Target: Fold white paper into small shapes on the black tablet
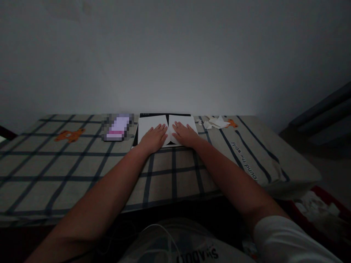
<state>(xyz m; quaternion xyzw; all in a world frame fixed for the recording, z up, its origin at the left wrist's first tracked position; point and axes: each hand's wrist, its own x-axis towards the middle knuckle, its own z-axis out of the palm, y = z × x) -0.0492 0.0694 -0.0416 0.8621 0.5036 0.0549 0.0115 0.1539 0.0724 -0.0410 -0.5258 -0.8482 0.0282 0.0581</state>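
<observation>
Two white sheets of paper lie side by side on a flat black board or folder (168, 119), a dark gap between them. On the left sheet (148, 124) my left hand (155, 138) rests palm down, fingers stretched out. Flat on the right sheet (189, 120) lies my right hand (185, 134), its fingers spread toward the gap. Neither hand grips anything. Whether the two sheets are separate or one folded piece, I cannot tell. The palms cover the lower part of both.
A checked cloth (161, 171) covers the table. Left of the board lies a phone (118, 128), blurred by pixels. Torn white paper scraps (218, 122) lie to the right. A wall (175, 65) rises behind the table. At lower right stands a red container (326, 197) with crumpled white stuff.
</observation>
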